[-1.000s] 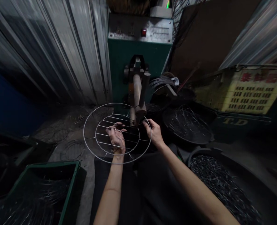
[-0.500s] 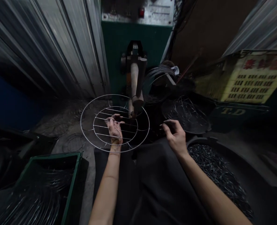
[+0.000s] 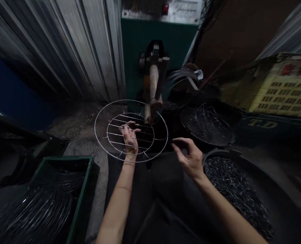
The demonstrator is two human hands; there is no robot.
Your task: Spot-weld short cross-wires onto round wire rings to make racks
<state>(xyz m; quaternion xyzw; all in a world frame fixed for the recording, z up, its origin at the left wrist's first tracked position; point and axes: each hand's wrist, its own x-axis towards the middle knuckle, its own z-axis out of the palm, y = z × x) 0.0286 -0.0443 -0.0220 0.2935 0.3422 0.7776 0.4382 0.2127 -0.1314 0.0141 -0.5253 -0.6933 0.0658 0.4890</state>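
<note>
Here, round, straight-barred wire rack [image 3: 117,143] over left hand [image 3: 130,138].

A yellow crate [image 3: 280,87] sits on a dark bin [image 3: 263,130]; corrugated wall [image 3: 89,51] stands left.

Corrugated metal sheeting [image 3: 89,44] rises at the left, a dark brown panel [image 3: 247,34] stands toward the right, and dim light leaves the grey floor [image 3: 99,200] shadowy

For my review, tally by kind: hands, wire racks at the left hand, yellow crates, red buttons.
Hands: 2 (left hand and right hand)
Wire rack at the left hand: 1
Yellow crate: 1
Red button: 1
Total: 5
</note>
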